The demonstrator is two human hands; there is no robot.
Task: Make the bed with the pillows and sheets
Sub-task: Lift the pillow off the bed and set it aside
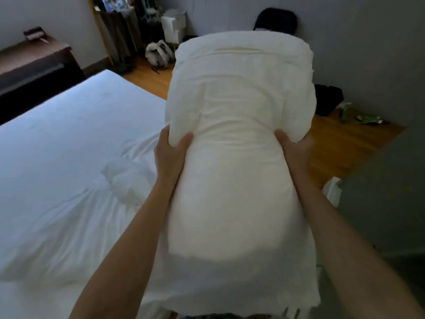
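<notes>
A large white pillow [239, 139] in a white case fills the middle of the view, held up lengthwise in front of me. My left hand [171, 155] grips its left side, thumb on top and fingers hidden underneath. My right hand [292, 153] grips the right side the same way. The loose open end of the case hangs near my body at the bottom. To the left lies the bed [69, 157] with a white sheet, smooth at the far end and wrinkled near me, with a bunched fold [124, 180] beside my left forearm.
A dark wooden bench [34, 65] stands by the far wall at the left. On the wooden floor [345, 143] are a white bag [158, 54], a white box [173, 26], a black chair [276, 19], a dark bag [328, 100] and small green items. A grey wall [368, 54] is at the right.
</notes>
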